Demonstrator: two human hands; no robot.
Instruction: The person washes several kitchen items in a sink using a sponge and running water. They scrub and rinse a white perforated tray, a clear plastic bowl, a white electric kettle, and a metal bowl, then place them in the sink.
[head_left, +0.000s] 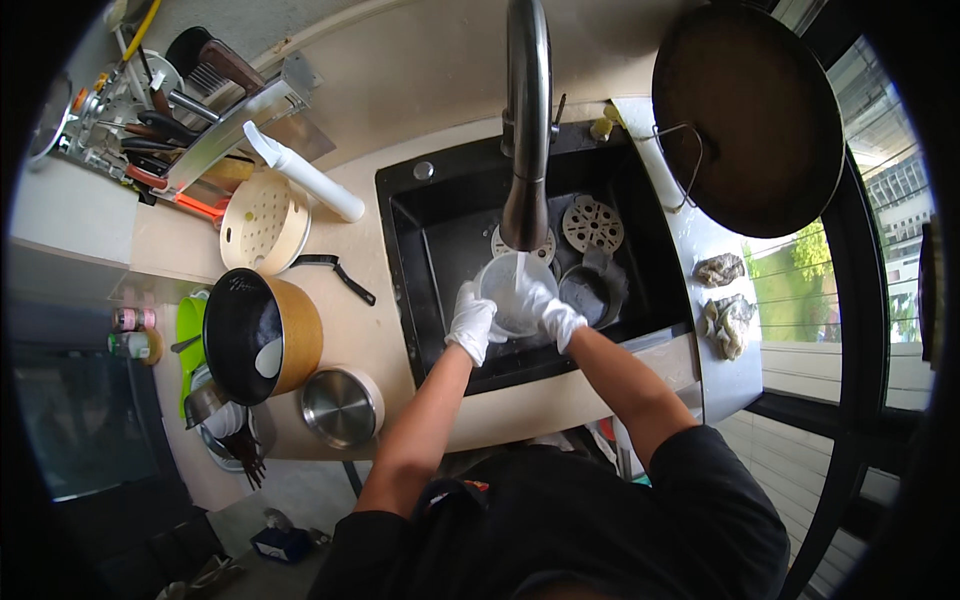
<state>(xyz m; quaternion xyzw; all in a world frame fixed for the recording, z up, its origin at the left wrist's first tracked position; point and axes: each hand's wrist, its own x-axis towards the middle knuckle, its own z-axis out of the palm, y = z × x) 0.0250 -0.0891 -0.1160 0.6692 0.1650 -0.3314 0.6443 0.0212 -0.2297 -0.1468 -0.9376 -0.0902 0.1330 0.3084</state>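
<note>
White gloves cover both my hands. My left hand (472, 322) grips the left side of a translucent container (499, 289), held under the running faucet (527, 187). Water streams down into the container. My right hand (555, 311) is at the container's right side, its fingers partly hidden by the wall and the water. Beneath lies a black sink (435, 255). In it, a perforated round plate (592, 223) leans near the back, and a second perforated plate (501, 244) is partly hidden behind the faucet head. A dark round pot (585, 294) sits to the right of my right hand.
Left of the sink stand a deep pot (300, 337) with a ladle inside, a steel pot (341, 409), a cream colander (259, 221) and a black-handled brush (341, 277). A knife rack (232, 124) is farther back. A large pan (750, 120) leans at the right, near crumpled rags (727, 326).
</note>
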